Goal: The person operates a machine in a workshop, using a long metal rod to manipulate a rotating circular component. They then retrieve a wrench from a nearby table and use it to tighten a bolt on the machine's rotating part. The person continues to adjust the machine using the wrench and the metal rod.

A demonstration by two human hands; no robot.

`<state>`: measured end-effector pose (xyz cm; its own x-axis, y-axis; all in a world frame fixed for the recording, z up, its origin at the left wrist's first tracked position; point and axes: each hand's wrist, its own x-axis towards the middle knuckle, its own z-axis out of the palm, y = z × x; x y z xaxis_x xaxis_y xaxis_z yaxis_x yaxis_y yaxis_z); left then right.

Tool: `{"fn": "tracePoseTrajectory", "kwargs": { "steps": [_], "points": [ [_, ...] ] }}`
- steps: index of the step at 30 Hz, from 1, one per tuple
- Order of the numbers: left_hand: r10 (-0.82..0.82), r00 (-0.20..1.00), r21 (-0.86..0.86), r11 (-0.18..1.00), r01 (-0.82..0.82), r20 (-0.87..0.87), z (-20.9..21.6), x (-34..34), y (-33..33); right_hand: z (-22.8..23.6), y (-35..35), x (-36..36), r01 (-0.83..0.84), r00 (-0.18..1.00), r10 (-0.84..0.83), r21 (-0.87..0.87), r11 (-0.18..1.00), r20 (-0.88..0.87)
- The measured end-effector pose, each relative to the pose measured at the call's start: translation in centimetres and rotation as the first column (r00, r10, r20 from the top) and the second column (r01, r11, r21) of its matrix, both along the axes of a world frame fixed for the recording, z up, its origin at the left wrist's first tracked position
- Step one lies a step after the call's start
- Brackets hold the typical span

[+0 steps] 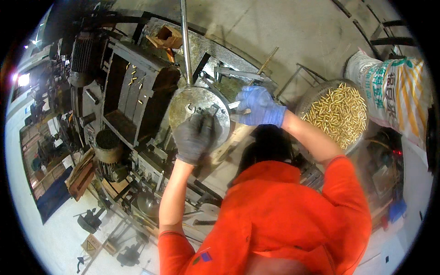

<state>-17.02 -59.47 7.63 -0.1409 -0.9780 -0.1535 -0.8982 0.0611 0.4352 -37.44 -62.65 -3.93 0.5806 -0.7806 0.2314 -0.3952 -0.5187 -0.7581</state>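
My left hand (195, 140), in a dark grey glove, is over a round metal plate (185, 98) with its fingers curled down. What the fingers hold, if anything, is hidden beneath them. A small dark fitting (214, 110) sits on the plate just past the fingertips. Close by, the open jaw of a small wrench (189, 109) shows on the plate. At the plate's right edge, my right hand (262, 106), in a blue glove, is closed around a short silvery bar-like tool (234, 105), whose end points toward the plate.
A round basket (300, 105) heaped with small brass-coloured pieces (337, 114) stands to the right, beside a printed woven sack (385, 87). An upright metal rod (185, 41) rises behind the plate. To the left are a dark metal trough (123, 91) and a motor (107, 149).
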Motion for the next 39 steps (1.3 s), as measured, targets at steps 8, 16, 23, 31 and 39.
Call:
{"fn": "tracePoseTrajectory", "kwargs": {
  "steps": [8, 16, 23, 31, 39],
  "points": [
    [-0.028, 1.0, -0.059, 0.998, 0.028, 0.005, -0.3, 0.2, -0.1, -1.1, 0.4, -0.2, 0.055, 0.993, -0.07, 0.156, 0.986, 0.093],
    [-0.056, 0.998, -0.026, 0.998, 0.056, -0.003, 0.0, 0.3, -0.3, -1.1, 0.1, -0.2, 0.076, 0.993, -0.1, 0.31, 0.948, 0.06],
    [-0.093, 0.995, -0.07, 0.993, 0.096, 0.046, -0.4, 0.3, -0.4, -2.2, -1.3, 0.5, 0.065, 0.981, -0.108, 0.25, 0.966, 0.16],
    [-0.074, 0.993, 0.017, 0.997, 0.072, 0.089, 0.1, 0.2, -0.4, -1.2, -2.9, 0.8, 0.014, 0.985, -0.015, 0.01, 1.0, 0.173],
    [-0.106, 0.993, -0.081, 0.991, 0.109, 0.048, -0.1, 0.1, -0.5, -0.9, -1.9, 1.1, 0.042, 0.993, -0.064, 0.205, 0.978, 0.102]
  ]
}}
